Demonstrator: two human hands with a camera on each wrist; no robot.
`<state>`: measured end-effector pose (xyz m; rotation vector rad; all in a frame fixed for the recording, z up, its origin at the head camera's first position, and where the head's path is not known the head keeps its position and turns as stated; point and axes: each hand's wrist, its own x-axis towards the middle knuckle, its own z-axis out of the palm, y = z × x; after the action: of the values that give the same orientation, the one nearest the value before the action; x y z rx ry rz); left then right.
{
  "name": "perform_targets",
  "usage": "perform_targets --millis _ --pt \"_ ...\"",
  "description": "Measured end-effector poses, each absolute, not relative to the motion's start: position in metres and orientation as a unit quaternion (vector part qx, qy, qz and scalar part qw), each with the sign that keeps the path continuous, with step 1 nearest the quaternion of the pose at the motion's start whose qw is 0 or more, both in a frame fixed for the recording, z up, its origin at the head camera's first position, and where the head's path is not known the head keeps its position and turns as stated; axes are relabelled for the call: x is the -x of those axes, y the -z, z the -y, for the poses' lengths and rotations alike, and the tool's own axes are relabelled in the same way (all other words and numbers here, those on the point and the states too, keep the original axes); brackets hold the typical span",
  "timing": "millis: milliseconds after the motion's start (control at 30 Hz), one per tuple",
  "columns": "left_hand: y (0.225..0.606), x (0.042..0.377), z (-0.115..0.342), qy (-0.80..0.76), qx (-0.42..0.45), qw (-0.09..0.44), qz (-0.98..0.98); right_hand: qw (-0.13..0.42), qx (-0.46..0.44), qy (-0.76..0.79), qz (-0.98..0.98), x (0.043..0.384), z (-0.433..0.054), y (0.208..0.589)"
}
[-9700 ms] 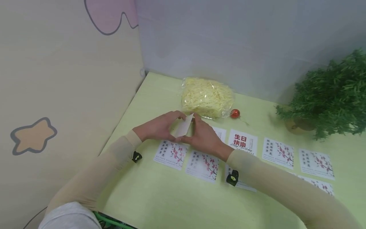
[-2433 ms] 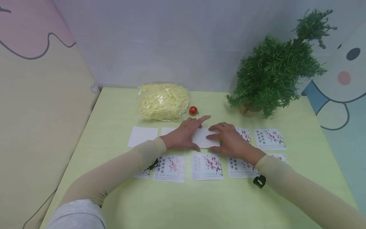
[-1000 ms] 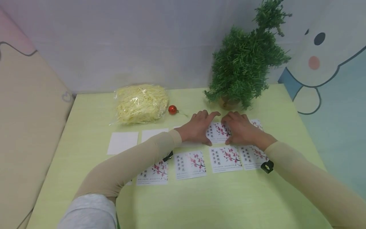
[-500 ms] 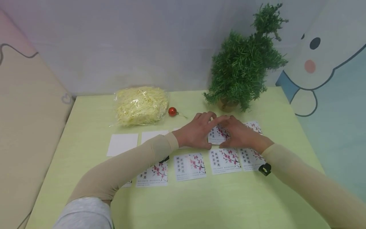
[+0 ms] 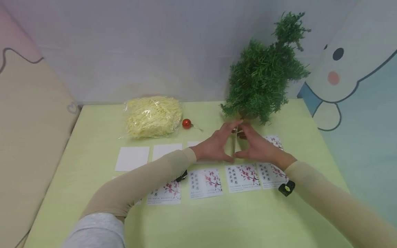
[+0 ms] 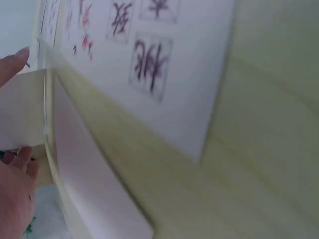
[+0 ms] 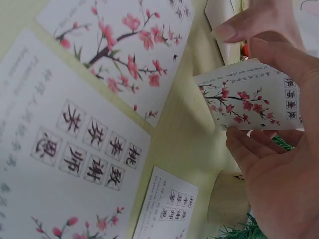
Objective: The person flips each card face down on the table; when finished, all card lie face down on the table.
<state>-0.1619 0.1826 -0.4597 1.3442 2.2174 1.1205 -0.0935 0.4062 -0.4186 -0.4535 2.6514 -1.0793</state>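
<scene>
A small square card (image 7: 239, 99) stands on edge between both hands, seen nearly edge-on in the head view. Its blossom-printed face is turned to the right; the left wrist view shows its blank side. My right hand (image 5: 258, 144) pinches it by opposite edges, thumb on one and fingers on the other. My left hand (image 5: 214, 146) curves loosely round the other side, its blurred thumb clear of the card in the right wrist view. Left of the hands lie blank-side-up cards (image 5: 132, 158); in front, a row of printed cards (image 5: 205, 182).
Behind the cards are a clear bag of yellow shredded paper (image 5: 154, 117) and a red bauble (image 5: 186, 123) with a string. A green potted plant (image 5: 263, 79) stands close behind the hands. Another printed card (image 5: 274, 141) lies right of my right hand, partly covered.
Both hands moved along the back row to the right from one card to another. In the last half second this card has tipped from lying printed side up to standing on edge.
</scene>
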Motion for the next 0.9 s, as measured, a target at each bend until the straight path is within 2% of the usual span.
perform_targets --millis 200,467,567,900 --pt "0.463 0.158 -0.185 -0.384 -0.473 0.138 -0.781 0.146 0.112 0.407 -0.895 0.090 -0.407 0.420" --pt "0.457 0.163 -0.185 -0.378 -0.449 0.153 -0.795 0.063 0.139 0.375 -0.914 0.085 -0.419 0.418" --pt "0.459 0.164 -0.184 -0.362 -0.445 0.157 -0.804 0.055 0.168 0.319 -0.931 0.083 -0.422 0.419" --pt "0.466 0.159 -0.181 -0.279 -0.452 0.168 -0.830 0.090 0.223 0.179 -0.954 0.084 -0.425 0.433"
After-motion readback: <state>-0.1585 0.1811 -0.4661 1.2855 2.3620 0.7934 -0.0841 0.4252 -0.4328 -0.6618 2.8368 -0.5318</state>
